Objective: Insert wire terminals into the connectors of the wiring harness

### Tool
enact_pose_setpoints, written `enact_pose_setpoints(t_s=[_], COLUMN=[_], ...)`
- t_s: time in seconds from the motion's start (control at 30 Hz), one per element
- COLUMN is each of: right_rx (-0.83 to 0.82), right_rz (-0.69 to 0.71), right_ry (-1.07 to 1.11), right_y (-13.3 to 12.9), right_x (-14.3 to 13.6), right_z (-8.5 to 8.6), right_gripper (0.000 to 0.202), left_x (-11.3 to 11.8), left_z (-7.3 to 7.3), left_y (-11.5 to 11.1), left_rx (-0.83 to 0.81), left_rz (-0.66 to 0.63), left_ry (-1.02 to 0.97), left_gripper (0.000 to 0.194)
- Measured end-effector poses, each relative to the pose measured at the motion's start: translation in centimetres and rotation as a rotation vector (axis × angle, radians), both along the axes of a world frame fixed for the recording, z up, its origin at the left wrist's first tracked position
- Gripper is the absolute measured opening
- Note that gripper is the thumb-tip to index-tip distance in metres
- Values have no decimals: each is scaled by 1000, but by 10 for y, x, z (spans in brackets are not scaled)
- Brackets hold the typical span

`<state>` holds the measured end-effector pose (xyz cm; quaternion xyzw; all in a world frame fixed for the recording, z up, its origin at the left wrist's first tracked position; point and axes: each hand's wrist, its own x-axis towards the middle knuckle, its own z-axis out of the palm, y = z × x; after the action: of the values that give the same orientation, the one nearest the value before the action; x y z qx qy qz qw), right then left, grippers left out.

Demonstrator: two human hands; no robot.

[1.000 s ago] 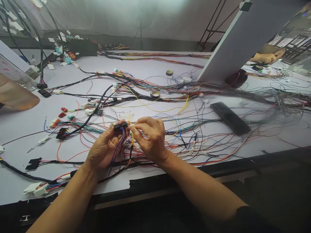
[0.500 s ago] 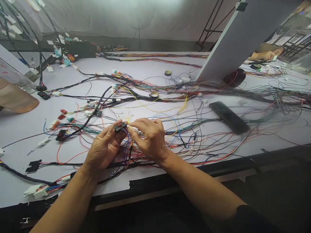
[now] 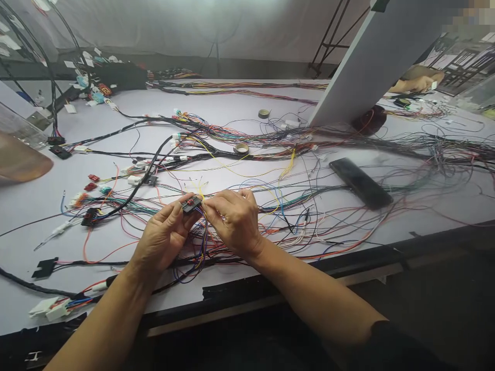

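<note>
A black plug connector (image 3: 192, 204) with a red insert sits between the thumb and fingers of my left hand (image 3: 162, 232). My right hand (image 3: 234, 219) pinches at the connector's right side, where wires enter it; I take it to hold a thin wire, though its fingertips largely cover it. Below the connector hangs a bundle of purple, blue and yellow wires (image 3: 203, 246). Several loose yellow wire ends (image 3: 201, 184) stick up just behind the connector.
Wire harnesses (image 3: 216, 152) run across the white table (image 3: 23, 206). A dark phone (image 3: 361, 183) lies on wires to the right. Two tape rolls, one here (image 3: 242, 149), rest farther back. A grey panel (image 3: 359, 62) stands behind; beyond it shows another person's hand (image 3: 419, 84).
The view has shifted slightly, so the table's things sit a little farther left. Both hands stay at the connector, which has tilted slightly. The hanging wires have shifted.
</note>
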<state>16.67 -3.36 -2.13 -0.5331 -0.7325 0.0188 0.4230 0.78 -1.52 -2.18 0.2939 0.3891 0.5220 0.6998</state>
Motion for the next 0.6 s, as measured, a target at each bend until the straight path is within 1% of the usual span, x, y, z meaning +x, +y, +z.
enact_pose_setpoints(t_s=[0.2,0.37,0.47,0.6], right_rx=[-33,-76,-55,-23], right_rz=[-10,-22,-27,-1], right_ry=[-32,-4,28,17], right_y=[3,3,3,3], right_x=[0,2,4,4], right_z=[-3,0,3,3], right_gripper=[20,21,19,17], left_x=[-1,-2,-3,-3], left_z=[-4,-4,-3,-3], left_y=[1,2,3,4], left_rx=[-7,9,7,-1], left_rz=[5,48,73,68], left_ry=[43,20,3,16], left_gripper=[39,38,36,33])
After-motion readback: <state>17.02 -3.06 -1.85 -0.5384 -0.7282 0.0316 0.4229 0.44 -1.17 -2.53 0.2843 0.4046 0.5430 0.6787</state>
